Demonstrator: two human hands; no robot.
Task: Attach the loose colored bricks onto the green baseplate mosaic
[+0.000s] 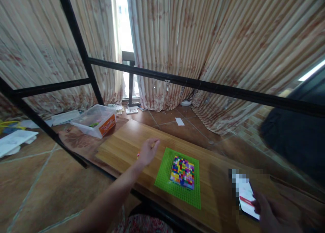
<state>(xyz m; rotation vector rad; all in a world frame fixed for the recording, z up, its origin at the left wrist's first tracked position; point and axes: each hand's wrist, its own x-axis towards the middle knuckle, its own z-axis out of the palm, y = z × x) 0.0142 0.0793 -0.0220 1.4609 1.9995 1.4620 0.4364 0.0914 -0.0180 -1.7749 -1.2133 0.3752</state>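
My left hand (pixel 149 152) is over the wooden board (pixel 122 138), left of a green baseplate (pixel 162 178). Its fingers are curled together, and whatever they may hold is hidden. Small pinkish bricks (pixel 138 154) show just beside its wrist. On the baseplate sits a tight block of small multicoloured bricks (pixel 182 172), in yellow, purple, red, white and other colours. At the lower right, my right hand (pixel 267 209) grips the right edge of a smartphone (pixel 245 195) with a lit screen. Part of the phone and its surroundings is pixelated.
A clear plastic box (pixel 88 121) with an orange label and some green pieces stands beyond the board's left end. A black metal frame (pixel 152 70) crosses in front of patterned curtains (pixel 172 33). Papers (pixel 180 121) lie on the tiled floor. A dark rounded object (pixel 294 131) is at right.
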